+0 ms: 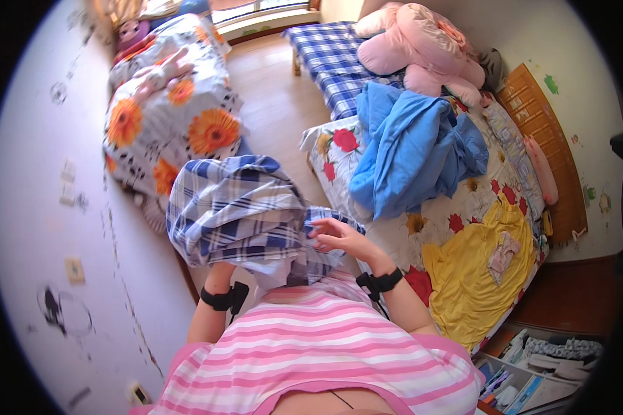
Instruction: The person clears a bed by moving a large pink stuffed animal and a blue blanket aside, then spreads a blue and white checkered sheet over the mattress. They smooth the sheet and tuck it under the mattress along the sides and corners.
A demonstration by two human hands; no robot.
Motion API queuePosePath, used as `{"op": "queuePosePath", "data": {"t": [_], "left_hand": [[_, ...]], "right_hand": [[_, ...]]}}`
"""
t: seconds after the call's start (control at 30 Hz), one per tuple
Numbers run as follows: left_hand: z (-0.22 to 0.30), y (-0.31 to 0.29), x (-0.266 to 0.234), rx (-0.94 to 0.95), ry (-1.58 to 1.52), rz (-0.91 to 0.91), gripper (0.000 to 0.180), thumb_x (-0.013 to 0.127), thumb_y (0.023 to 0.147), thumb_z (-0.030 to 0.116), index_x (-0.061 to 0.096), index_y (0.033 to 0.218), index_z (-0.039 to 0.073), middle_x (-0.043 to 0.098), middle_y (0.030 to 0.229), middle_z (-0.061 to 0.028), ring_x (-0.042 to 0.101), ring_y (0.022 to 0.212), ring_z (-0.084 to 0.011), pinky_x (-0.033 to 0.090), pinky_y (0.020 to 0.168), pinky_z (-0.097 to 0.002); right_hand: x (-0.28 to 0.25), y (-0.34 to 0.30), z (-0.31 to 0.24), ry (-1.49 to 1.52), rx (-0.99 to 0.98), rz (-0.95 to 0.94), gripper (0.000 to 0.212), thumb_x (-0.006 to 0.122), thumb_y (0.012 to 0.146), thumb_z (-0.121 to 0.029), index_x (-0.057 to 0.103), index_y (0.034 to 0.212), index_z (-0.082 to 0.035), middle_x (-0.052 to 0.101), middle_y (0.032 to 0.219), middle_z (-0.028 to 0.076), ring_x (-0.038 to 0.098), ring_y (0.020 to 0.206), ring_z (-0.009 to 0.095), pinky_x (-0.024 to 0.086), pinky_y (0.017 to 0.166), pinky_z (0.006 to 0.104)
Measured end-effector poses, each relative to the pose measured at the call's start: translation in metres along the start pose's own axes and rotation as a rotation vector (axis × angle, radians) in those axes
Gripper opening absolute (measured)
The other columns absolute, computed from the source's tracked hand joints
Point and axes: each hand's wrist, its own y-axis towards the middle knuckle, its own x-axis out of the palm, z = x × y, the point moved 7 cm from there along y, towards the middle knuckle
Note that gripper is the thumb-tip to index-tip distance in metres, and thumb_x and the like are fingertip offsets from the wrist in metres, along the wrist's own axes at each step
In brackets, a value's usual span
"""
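Observation:
A bunched blue, white and grey plaid cloth (239, 207) is held up in front of my body. My left hand (220, 272) goes in under its lower left side, so the fingers are hidden by the fabric. At the cloth's right edge is my right hand (339, 235), its fingers bent a little and apart, with nothing seen between them. The fingertips come close to a hanging fold of the plaid; whether they touch it I cannot tell. Black bands circle both wrists.
To the right stands a bed with a rose-patterned sheet (332, 155), holding a crumpled blue quilt (412, 149), a yellow garment (457, 283) and a pink plush toy (415, 45). A sunflower-print cover (211, 131) lies at left. An open drawer (491, 361) is at lower right.

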Motion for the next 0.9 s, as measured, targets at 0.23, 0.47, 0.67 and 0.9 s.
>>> {"op": "queuePosePath", "data": {"t": [0.23, 0.47, 0.67, 0.9], "left_hand": [[-0.093, 0.182, -0.044, -0.274, 0.091, -0.1, 0.06, 0.059, 0.083, 0.032, 0.041, 0.135, 0.008, 0.042, 0.136, -0.0172, 0.037, 0.128, -0.0325, 0.028, 0.107, -0.043], [-0.2, 0.346, -0.094, -0.538, 0.197, -0.118, 0.061, 0.06, 0.082, 0.03, 0.041, 0.135, 0.007, 0.041, 0.137, -0.0181, 0.036, 0.129, -0.033, 0.028, 0.107, -0.0428], [-0.246, 0.623, -0.131, -0.43, 0.373, -0.171, 0.062, 0.061, 0.082, 0.029, 0.04, 0.135, 0.007, 0.041, 0.137, -0.0189, 0.035, 0.13, -0.0334, 0.028, 0.108, -0.0426], [-0.109, 1.059, -0.029, 0.119, 0.451, -0.278, 0.063, 0.062, 0.081, 0.027, 0.04, 0.135, 0.006, 0.041, 0.137, -0.0198, 0.034, 0.131, -0.0339, 0.028, 0.108, -0.0424]], "right_hand": [[-0.246, 0.142, -0.049, -0.374, 0.112, 0.534, 0.051, 0.073, 0.079, -0.022, 0.052, 0.118, 0.002, 0.061, 0.101, 0.009, 0.059, 0.089, 0.015, 0.049, 0.077, 0.0286], [-0.402, 0.326, -0.117, -0.814, 0.078, 0.62, 0.061, 0.075, 0.064, -0.028, 0.054, 0.113, 0.002, 0.059, 0.108, 0.022, 0.062, 0.092, 0.031, 0.05, 0.081, 0.037], [-0.536, 0.393, -0.143, -0.916, 0.229, 0.956, 0.055, 0.072, 0.066, -0.024, 0.055, 0.113, 0.0, 0.059, 0.108, 0.023, 0.057, 0.103, 0.038, 0.046, 0.09, 0.0408], [-0.58, 0.427, -0.13, -0.361, 0.364, 0.877, 0.062, 0.076, 0.066, -0.032, 0.055, 0.114, -0.001, 0.063, 0.1, 0.02, 0.061, 0.094, 0.031, 0.049, 0.081, 0.0382]]}}
